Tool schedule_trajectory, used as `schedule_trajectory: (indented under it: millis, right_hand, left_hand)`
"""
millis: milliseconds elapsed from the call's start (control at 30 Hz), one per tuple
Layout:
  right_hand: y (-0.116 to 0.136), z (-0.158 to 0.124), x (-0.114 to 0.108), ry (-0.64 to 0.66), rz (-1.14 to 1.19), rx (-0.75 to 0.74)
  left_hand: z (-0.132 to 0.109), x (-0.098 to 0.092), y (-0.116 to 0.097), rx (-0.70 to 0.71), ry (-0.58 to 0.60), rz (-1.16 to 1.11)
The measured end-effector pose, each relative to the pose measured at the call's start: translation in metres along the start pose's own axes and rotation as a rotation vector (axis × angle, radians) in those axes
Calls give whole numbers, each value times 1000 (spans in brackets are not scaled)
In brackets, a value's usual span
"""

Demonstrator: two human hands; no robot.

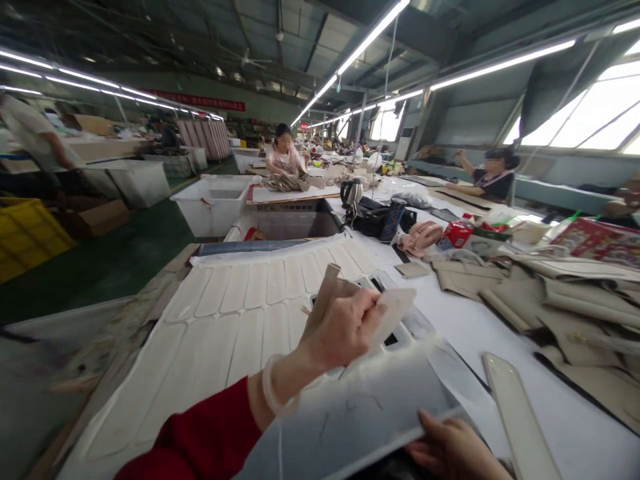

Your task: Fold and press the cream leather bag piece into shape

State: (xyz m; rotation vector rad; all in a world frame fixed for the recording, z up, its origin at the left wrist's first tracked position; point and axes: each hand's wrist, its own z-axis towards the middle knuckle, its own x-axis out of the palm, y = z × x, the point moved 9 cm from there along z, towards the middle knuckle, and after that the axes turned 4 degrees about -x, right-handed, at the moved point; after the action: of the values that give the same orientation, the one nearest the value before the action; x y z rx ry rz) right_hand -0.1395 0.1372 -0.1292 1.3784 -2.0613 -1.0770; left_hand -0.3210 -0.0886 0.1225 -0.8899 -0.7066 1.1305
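My left hand (345, 327), below a red sleeve and a pale wristband, is closed around a pale translucent flat piece (397, 310). A beige strip (327, 283) stands up just behind that hand; whether the fingers hold it too is hidden. Low in the view, my right hand (453, 443) has its thumb on the edge of a greyish translucent sheet (360, 413), with the other fingers beneath. Near the left hand, this sheet shows cut-out slots with dark gaps. Under it lies a white sheet (250, 333) bearing rows of rounded long panels.
A pale rounded strip (520, 413) lies right of my right hand. Beige folded pieces (565, 300) are heaped at the right. Further back are a kettle (351, 192), a red box (457, 233) and a white bin (210, 200). Several people work around the tables.
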Motion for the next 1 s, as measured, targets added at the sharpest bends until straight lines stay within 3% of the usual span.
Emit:
schedule_trajectory:
  millis: [67,133,200,267,333,433,533,600,700,767,867,1000]
  right_hand:
    - [-7,-2,2,-13,-14,3]
    - [-11,-8,7,-1,-70,25]
    - [-7,-18,11,35,-176,56]
    - [12,-31,7,79,-308,57]
    - [45,-47,-9,97,-422,-10]
    - [101,-84,-57,15,-493,-179]
    - [147,-145,-104,-248,-564,-477]
    - [166,-200,-109,-442,-683,-740]
    - [170,-269,-79,-634,-973,-1042]
    - [166,-302,-67,-789,-1102,-1155]
    - [151,-339,-79,-979,-1095,-1225]
    - [118,-373,-102,-975,-1082,-1254]
  left_hand:
    - [28,-18,-2,-11,-183,-73]
    - [57,-34,-3,-17,-290,-135]
    - [76,-37,-10,-8,-281,-166]
    - [76,-25,-21,-6,-188,-168]
    - [59,-3,-31,-11,-85,-151]
    - [19,32,-40,-29,7,-124]
    - [-19,71,-46,-59,89,-89]
    - [-44,103,-54,-78,165,-86]
    - [-82,155,-71,-142,309,-210]
    - [-107,185,-87,-209,418,-371]
    - [-139,219,-114,-269,666,-572]
    - [-174,234,-143,-250,1047,-598]
